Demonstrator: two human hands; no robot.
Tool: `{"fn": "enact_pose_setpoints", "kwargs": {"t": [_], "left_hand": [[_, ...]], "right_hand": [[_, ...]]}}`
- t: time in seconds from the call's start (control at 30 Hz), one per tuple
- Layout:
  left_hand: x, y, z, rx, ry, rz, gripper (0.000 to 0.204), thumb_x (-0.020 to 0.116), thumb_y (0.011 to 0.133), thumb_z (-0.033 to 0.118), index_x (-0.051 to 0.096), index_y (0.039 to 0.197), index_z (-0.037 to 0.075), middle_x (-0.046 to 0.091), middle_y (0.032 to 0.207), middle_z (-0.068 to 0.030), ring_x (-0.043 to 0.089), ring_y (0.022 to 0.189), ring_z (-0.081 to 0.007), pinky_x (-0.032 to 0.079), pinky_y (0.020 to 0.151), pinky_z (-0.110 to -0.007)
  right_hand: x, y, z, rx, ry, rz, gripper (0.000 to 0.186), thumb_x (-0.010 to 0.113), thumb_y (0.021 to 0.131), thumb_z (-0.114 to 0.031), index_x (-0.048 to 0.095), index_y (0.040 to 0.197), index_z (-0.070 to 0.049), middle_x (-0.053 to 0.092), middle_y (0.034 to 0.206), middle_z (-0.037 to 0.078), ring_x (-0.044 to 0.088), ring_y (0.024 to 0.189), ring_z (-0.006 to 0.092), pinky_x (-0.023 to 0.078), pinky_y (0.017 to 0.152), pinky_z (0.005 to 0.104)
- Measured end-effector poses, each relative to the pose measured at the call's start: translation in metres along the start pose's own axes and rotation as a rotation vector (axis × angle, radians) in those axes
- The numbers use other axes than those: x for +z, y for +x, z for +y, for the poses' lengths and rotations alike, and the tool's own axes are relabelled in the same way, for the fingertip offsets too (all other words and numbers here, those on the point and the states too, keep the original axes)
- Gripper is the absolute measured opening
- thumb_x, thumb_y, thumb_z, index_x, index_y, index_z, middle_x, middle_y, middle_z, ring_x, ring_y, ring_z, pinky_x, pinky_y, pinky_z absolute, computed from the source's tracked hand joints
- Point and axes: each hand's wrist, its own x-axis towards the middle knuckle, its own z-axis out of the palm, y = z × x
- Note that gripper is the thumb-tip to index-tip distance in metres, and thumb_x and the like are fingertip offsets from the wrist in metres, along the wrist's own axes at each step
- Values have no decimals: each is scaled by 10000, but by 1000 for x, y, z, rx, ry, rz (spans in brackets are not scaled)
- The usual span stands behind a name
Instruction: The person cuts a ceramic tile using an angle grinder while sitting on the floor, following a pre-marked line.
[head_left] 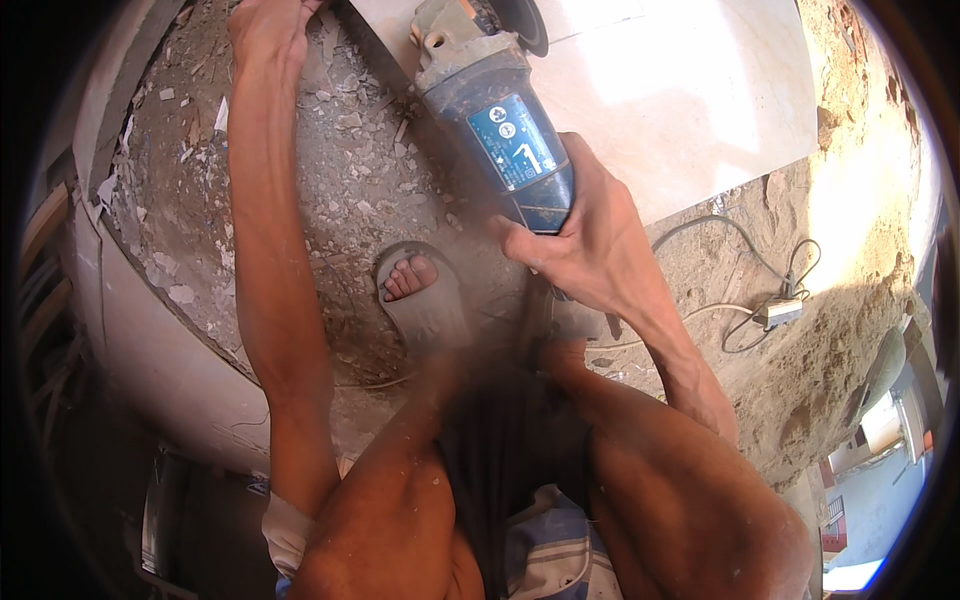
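My right hand (600,240) is wrapped round the rear of the blue body of an angle grinder (510,150). The grinder's grey gear head and dark round disc (522,22) lie at the top edge, over the border of a large cream tile (690,140). At the upper left my left hand (268,28) reaches out at the end of a straight arm. Its fingers are mostly cut off by the picture's edge, so I cannot make out what they touch. Dust blurs the air below the grinder.
Broken tile chips and rubble (350,130) cover the ground at the left. A cable runs across the dirt on the right to a small socket block (782,312). My sandalled foot (425,300) stands just below the grinder. A pale curved wall (170,370) borders the left.
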Motion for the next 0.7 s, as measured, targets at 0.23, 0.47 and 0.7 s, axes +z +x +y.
{"fn": "enact_pose_setpoints", "kwargs": {"t": [0.23, 0.47, 0.7], "left_hand": [[0, 0, 0, -2, -3, -2, 207, 752, 1077, 224, 756, 1206, 63, 785, 1048, 8, 684, 828, -75, 536, 715, -225], [2, -1, 1, -10, -2, -7, 202, 746, 1080, 223, 756, 1209, 67, 784, 1051, 11, 683, 842, -73, 535, 724, -226], [0, -2, 3, -7, 8, -28, 218, 742, 1084, 235, 753, 1226, 69, 782, 1061, 15, 677, 846, -73, 537, 743, -230]], "right_hand": [[0, 0, 2, -8, 3, -5, 764, 847, 798, -376, 597, 1349, 91, 755, 1068, 210, 726, 971, 272, 585, 878, 402], [1, 0, 8, -113, -45, 16, 684, 856, 837, -314, 553, 1302, 87, 756, 971, 257, 764, 864, 332, 623, 784, 431], [3, 0, 11, -164, -57, 26, 644, 858, 855, -277, 533, 1275, 87, 754, 920, 281, 777, 806, 354, 642, 738, 446]]}}
